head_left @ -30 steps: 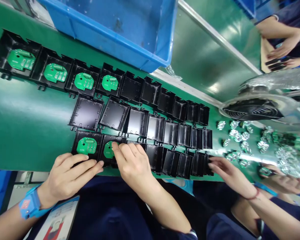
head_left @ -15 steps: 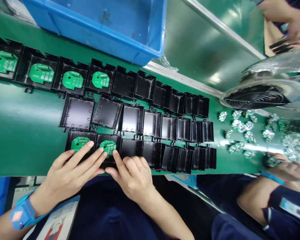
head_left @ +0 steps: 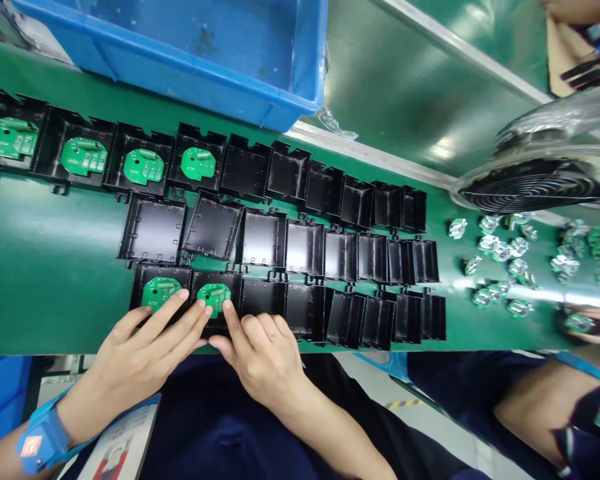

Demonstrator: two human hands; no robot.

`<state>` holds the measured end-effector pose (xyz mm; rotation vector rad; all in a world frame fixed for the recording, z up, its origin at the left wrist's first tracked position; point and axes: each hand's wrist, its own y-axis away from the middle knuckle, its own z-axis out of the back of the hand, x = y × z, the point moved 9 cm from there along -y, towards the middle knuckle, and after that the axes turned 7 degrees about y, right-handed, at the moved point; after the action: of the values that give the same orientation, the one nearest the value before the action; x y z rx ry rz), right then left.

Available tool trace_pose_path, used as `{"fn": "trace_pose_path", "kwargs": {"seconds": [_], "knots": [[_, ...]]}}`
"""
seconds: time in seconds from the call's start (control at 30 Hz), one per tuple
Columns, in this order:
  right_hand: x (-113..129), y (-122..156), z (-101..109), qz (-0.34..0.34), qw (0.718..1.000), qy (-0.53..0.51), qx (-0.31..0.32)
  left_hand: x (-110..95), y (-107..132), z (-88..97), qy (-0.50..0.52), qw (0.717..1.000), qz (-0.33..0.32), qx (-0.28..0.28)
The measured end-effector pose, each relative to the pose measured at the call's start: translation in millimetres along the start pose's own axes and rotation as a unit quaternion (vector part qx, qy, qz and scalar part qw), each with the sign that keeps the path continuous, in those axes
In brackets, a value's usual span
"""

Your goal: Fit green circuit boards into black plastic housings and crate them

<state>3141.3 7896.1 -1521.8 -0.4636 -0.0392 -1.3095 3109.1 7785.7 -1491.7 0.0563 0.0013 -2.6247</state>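
Three rows of open black plastic housings lie on the green belt. In the near row, the two leftmost housings hold round green circuit boards. My left hand lies flat with fingers stretched, its fingertips resting on those two housings. My right hand has its index fingertip on the edge of the second board. Its thumb is against that housing's near wall and its other fingers are curled. Several housings in the far row also carry green boards.
A blue bin stands behind the rows. A round metal fan sits at the right, with small wrapped parts scattered before it. A co-worker's hand reaches among them; another person's hands show at top right.
My left hand has slid forward, from beside the first near-row housing onto the two with boards. My right hand drew back to the board's edge. The co-worker's hand left the housings.
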Motion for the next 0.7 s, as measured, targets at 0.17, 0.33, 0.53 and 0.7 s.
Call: {"fn": "trace_pose_path", "kwargs": {"seconds": [0.17,0.33,0.53,0.7], "knots": [[0.4,-1.9,0.4,0.003,1.000,-0.007,0.005,1.1,1.4,-4.3,0.009,1.000,0.018,0.013],[1.0,-2.2,0.1,0.009,1.000,-0.013,0.010,1.7,2.8,-8.5,0.012,0.999,0.024,0.030],[2.0,-3.8,-0.2,0.018,1.000,-0.013,0.015,2.4,0.5,-2.9,0.029,0.999,0.027,0.021],[1.8,-4.2,1.3,0.016,1.000,-0.017,0.007,2.5,-0.8,-2.1,0.017,1.000,0.011,0.012]]}}
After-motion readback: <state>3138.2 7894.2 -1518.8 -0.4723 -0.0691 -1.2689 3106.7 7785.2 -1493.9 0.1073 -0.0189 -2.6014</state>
